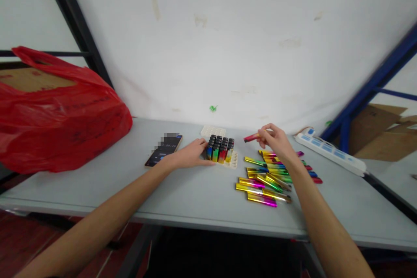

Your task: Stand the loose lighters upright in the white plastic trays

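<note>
My right hand [272,139] pinches a pink-red lighter [251,137] in the air, its dark end pointing left, above and behind the loose pile. Several lighters [219,154] with black tops and shiny rainbow bodies stand upright in rows in a white perforated tray [232,163]. Around the tray's left side rests my left hand [192,153], thumb along the front and fingers toward the back, gripping that side. To the right of the tray, loose metallic lighters [260,186] in gold, magenta, green and blue lie in a heap, partly under my right forearm.
Behind the filled tray lies another white tray [213,130] near the wall. A phone [164,150] lies left of my left hand. A red plastic bag [65,117] stands at far left. At right are a white power strip [332,152] and cardboard boxes [378,132].
</note>
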{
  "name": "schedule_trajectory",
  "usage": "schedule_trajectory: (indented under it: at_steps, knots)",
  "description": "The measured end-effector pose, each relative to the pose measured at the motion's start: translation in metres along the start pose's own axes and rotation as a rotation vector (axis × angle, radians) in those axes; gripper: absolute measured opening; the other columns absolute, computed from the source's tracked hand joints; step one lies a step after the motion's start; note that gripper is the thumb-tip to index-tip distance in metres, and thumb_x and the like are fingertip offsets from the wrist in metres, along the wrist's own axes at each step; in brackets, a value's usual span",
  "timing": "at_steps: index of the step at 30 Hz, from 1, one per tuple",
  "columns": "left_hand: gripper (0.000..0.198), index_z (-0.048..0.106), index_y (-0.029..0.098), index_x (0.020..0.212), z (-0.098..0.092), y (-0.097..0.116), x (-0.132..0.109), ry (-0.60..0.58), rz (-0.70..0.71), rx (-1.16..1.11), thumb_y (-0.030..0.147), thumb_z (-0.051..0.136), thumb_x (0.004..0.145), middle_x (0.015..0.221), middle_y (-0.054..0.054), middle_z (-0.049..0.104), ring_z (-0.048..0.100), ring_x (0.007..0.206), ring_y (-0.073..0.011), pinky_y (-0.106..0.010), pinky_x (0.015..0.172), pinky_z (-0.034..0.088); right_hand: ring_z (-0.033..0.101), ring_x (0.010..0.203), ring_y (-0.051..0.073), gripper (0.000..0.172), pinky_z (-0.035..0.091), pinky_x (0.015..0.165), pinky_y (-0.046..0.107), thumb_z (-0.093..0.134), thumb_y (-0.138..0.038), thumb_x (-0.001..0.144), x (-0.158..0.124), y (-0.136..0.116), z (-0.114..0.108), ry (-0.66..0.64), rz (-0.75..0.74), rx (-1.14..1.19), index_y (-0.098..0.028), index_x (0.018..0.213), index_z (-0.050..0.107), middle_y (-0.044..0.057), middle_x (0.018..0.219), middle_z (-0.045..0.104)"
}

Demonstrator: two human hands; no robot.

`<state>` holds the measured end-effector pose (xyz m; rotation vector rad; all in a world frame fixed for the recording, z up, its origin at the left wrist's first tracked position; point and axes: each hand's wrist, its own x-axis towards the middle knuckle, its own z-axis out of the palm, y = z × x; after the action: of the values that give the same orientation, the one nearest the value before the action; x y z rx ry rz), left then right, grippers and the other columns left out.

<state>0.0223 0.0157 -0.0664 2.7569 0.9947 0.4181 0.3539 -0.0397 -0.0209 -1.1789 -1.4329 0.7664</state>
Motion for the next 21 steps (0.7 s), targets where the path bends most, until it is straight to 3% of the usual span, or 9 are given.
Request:
schedule_trajectory:
  at_steps: [4, 6, 8, 11, 15, 18, 21]
  knots:
    - [0.079, 0.061, 0.013, 0.129, -0.002, 0.002, 0.0, -0.019, -0.023, 0.02, 0.077, 0.062, 0.083, 0.134, -0.019, 0.061, 0.056, 0.126, -0.0353, -0.043, 0.109, 0.044, 0.073, 0.081, 0.018, 0.045, 0.059, 0.082, 0.034, 0.088, -0.047, 0.072, -0.003, -0.002, 0.014, -0.071, 0.157, 0.352, -0.021, 0.081, 0.053, 0.007, 0.093, 0.077]
    - [0.08, 0.06, 0.012, 0.131, -0.002, 0.002, 0.0, -0.026, -0.019, 0.022, 0.077, 0.061, 0.084, 0.136, -0.019, 0.06, 0.055, 0.127, -0.0356, -0.043, 0.109, 0.044, 0.074, 0.09, 0.019, 0.04, 0.058, 0.091, 0.037, 0.089, -0.04, 0.073, -0.006, -0.003, 0.019, -0.113, 0.219, 0.437, -0.021, 0.093, 0.061, 0.007, 0.101, 0.076]
    - [0.08, 0.059, 0.013, 0.133, -0.001, 0.001, 0.001, -0.031, -0.017, 0.02, 0.077, 0.061, 0.084, 0.137, -0.02, 0.059, 0.055, 0.128, -0.0357, -0.044, 0.109, 0.044, 0.074, 0.092, 0.02, 0.046, 0.058, 0.093, 0.039, 0.089, -0.034, 0.073, -0.008, -0.004, 0.023, -0.155, 0.246, 0.478, -0.024, 0.11, 0.064, 0.003, 0.099, 0.072]
    - [0.079, 0.059, 0.013, 0.131, 0.001, -0.001, 0.001, -0.029, -0.026, 0.018, 0.076, 0.062, 0.083, 0.136, -0.02, 0.06, 0.055, 0.127, -0.0359, -0.044, 0.109, 0.045, 0.071, 0.087, 0.018, 0.051, 0.06, 0.087, 0.038, 0.087, -0.029, 0.074, -0.011, -0.006, 0.03, -0.213, 0.249, 0.477, -0.027, 0.119, 0.064, -0.002, 0.09, 0.064]
    - [0.081, 0.06, 0.012, 0.131, 0.001, -0.001, 0.001, -0.036, -0.046, 0.014, 0.076, 0.064, 0.082, 0.137, -0.02, 0.059, 0.055, 0.128, -0.036, -0.043, 0.11, 0.045, 0.054, 0.061, 0.009, 0.039, 0.056, 0.067, 0.029, 0.08, -0.044, 0.08, -0.011, -0.002, 0.04, -0.241, 0.185, 0.376, -0.023, 0.109, 0.065, -0.006, 0.073, 0.051]
    - [0.081, 0.058, 0.012, 0.133, 0.001, -0.001, 0.001, -0.039, -0.039, 0.003, 0.075, 0.064, 0.083, 0.137, -0.02, 0.059, 0.054, 0.129, -0.0358, -0.043, 0.111, 0.044, 0.031, 0.047, 0.006, 0.044, 0.035, 0.045, 0.021, 0.073, -0.061, 0.082, -0.008, 0.005, 0.046, -0.248, 0.161, 0.289, -0.021, 0.093, 0.06, -0.009, 0.064, 0.038]
    - [0.079, 0.059, 0.014, 0.132, 0.001, -0.001, 0.001, -0.018, -0.022, -0.003, 0.075, 0.065, 0.083, 0.135, -0.019, 0.061, 0.055, 0.127, -0.0357, -0.044, 0.109, 0.045, 0.022, 0.045, 0.007, 0.055, 0.019, 0.04, 0.022, 0.06, -0.076, 0.084, -0.008, 0.011, 0.051, -0.224, 0.15, 0.119, -0.022, 0.08, 0.052, -0.01, 0.058, 0.029]
